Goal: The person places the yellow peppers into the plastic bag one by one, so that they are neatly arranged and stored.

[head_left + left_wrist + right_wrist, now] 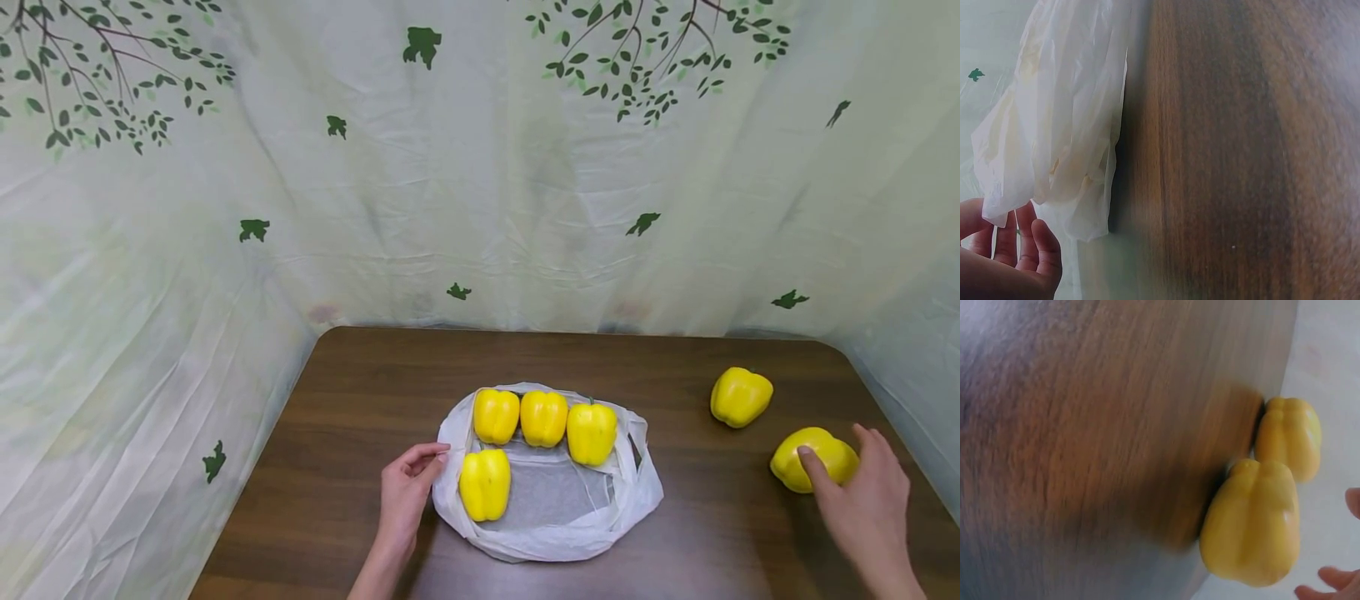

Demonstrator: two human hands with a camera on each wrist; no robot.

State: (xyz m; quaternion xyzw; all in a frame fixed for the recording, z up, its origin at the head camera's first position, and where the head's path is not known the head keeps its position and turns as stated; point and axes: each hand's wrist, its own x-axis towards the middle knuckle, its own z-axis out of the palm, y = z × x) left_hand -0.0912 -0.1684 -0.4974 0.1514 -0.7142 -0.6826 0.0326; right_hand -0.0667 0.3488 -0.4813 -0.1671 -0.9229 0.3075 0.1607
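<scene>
Across the near worktop (pixel 300 517), my left hand (pixel 405 492) is pinching the white bag (pixel 555 542) by its rim, seemingly steadying its spread mouth. My right hand (pixel 862 492) is hovering around 1 yellow pepper (pixel 823 448), fingers parted and holding nothing, probably matching its width. Inside the bag, 1 nearer pepper (pixel 484 485) is lying before 3 others (pixel 543 418), their row perhaps saving space. Farther off, 1 last pepper (pixel 741 397) is resting.

On the counter (pixel 360 400) lies a bag (pixel 525 546), a row of three peppers (pixel 543 418) in its far part, a fourth pepper (pixel 484 485) before the row's left end. Well right of it lie a back pepper (pixel 741 397) and, farther right, a front pepper (pixel 828 454). Behind the counter hangs a curtain (pixel 510 183).
</scene>
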